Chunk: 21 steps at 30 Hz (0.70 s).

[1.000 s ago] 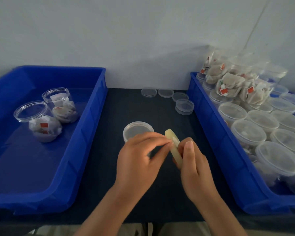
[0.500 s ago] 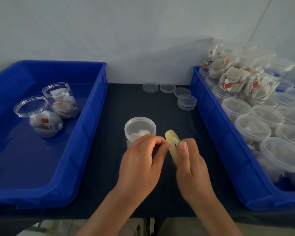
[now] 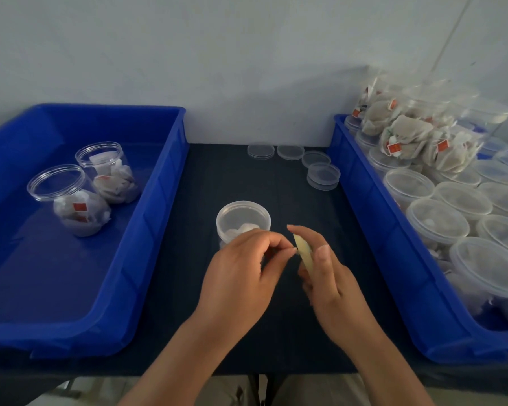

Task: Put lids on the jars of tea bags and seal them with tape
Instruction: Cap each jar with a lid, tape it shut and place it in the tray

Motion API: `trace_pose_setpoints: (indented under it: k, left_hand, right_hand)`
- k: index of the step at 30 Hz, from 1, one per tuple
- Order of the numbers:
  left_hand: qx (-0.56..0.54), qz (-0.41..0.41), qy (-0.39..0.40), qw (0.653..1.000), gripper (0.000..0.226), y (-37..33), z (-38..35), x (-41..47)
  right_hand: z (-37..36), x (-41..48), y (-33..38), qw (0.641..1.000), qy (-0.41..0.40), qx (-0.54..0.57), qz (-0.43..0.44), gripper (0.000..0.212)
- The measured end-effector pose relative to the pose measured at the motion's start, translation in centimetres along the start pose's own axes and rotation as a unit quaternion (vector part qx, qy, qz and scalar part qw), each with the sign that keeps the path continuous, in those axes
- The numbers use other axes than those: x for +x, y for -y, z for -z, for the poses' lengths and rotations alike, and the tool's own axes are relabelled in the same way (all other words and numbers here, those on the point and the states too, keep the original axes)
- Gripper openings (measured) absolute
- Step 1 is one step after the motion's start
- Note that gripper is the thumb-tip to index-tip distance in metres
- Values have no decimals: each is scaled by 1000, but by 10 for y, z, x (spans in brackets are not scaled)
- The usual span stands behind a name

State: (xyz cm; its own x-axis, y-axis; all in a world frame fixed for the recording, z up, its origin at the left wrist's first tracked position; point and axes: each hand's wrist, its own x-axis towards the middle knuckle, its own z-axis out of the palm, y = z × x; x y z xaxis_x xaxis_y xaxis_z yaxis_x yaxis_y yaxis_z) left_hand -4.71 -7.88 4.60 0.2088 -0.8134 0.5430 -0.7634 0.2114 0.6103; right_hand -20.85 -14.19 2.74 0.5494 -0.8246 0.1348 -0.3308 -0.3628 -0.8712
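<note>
A clear jar of tea bags (image 3: 243, 219) with its lid on stands on the dark table, just beyond my hands. My right hand (image 3: 332, 282) grips a yellowish roll of tape (image 3: 304, 253) on edge, thumb on its near side. My left hand (image 3: 241, 276) has its fingers curled, with fingertips pinching at the roll's left edge; whether a tape end is between them cannot be told. Two open jars of tea bags (image 3: 79, 194) stand in the left blue bin (image 3: 147, 230).
Loose clear lids (image 3: 323, 175) lie at the table's back. The right blue bin (image 3: 393, 259) holds several lidded jars (image 3: 437, 221) and bags of tea bags (image 3: 408, 136). The wall is close behind. The table's front edge is near my forearms.
The view has tilted, so the jar shows more fully. My left fingertips stay at the tape roll's edge, picking at it; the roll has tipped slightly in my right hand.
</note>
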Motion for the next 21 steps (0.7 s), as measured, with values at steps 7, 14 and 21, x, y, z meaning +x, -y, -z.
trace_pose_setpoints:
  k: [7, 14, 21]
  left_hand:
    - [35, -11, -51, 998, 21, 10, 10, -2]
    - [-76, 137, -96, 983, 83, 45, 2, -4]
    - [-165, 217, -54, 961, 85, 60, -3, 27]
  right_hand:
    - [11, -2, 5, 993, 26, -102, 50, 31]
    - [29, 12, 12, 990, 32, -135, 0, 29]
    - [29, 33, 25, 986, 81, -144, -24, 28]
